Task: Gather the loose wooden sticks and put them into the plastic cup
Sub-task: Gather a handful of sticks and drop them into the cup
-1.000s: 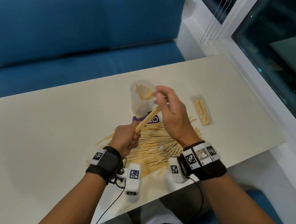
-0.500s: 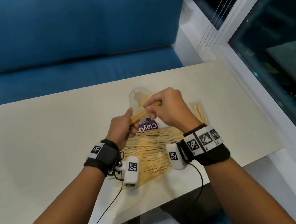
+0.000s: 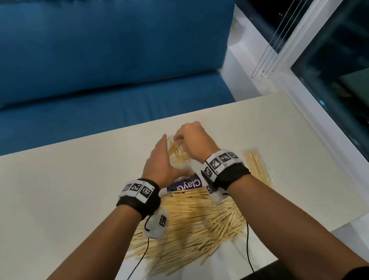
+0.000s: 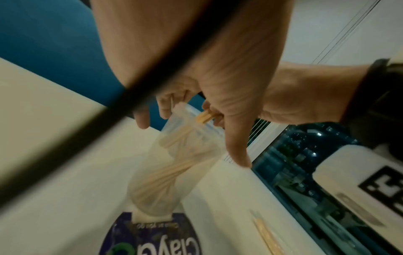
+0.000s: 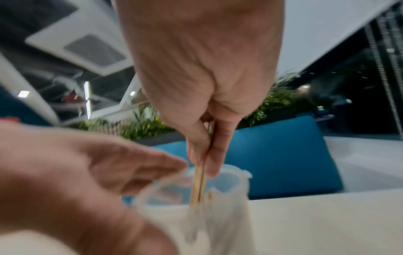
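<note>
Wooden sticks [image 3: 191, 225] are lying in a loose heap on the cream counter [image 3: 45, 208], near its front edge. More sticks are standing inside the clear plastic cup [image 4: 174, 160], which is sitting beyond the heap, its base touching a purple label [image 3: 184, 185] reading "ClayG", upside down; smaller print is too blurred to read. Right hand [image 3: 194, 142] is pinching a few sticks [image 5: 199, 182] between thumb and fingers [image 5: 218, 155], their lower ends dipping through the cup rim. Left hand [image 3: 161, 165] is cupping beside the cup with fingers [image 5: 139, 162] loosely spread, thumb running down the cup wall; actual contact unclear. Clear packet of sticks [image 3: 258, 169] is lying to the right. Blue sofa [image 3: 94, 57] is sitting behind the counter.
</note>
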### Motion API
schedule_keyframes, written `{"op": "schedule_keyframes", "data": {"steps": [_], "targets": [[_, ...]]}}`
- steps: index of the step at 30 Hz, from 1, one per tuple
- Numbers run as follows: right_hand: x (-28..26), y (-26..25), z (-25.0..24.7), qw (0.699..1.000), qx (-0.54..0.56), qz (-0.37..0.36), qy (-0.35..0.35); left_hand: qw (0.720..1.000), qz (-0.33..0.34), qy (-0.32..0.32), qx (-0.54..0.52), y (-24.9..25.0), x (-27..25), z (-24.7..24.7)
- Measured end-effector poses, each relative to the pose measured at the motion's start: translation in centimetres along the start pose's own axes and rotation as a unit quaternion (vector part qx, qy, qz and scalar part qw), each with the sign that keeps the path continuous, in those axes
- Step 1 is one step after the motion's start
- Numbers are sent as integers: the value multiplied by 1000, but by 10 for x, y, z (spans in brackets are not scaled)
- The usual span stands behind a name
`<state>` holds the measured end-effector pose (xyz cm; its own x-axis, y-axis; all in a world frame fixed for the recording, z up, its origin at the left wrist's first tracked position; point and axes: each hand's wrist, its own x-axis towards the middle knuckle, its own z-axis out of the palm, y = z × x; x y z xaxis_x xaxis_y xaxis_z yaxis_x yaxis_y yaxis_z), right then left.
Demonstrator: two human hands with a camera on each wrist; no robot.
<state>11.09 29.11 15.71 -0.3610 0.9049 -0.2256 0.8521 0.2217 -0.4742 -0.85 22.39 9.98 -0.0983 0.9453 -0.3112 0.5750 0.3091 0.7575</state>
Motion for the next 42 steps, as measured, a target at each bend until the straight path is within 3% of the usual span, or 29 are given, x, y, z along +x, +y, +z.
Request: {"op": "schedule_keyframes", "data": {"steps": [9, 19, 25, 33, 37, 42], "targets": [[9, 20, 1, 996, -86, 19, 14, 999, 39, 31, 13, -15, 14, 9], [19, 13, 24, 994, -92, -21, -58, 998, 47, 35, -14, -17, 14, 8], [10, 16, 33, 969, -210, -70, -107, 998, 46, 33, -17, -19, 13, 7], [11, 17, 23, 947, -263, -140, -118, 999, 36, 32, -24, -20, 13, 7], [17, 16, 28, 912, -325, -224, -112, 998, 39, 31, -26, -19, 13, 6], [20, 12, 23, 865, -413, -254, -126, 999, 38, 30, -25, -20, 11, 4]]}}
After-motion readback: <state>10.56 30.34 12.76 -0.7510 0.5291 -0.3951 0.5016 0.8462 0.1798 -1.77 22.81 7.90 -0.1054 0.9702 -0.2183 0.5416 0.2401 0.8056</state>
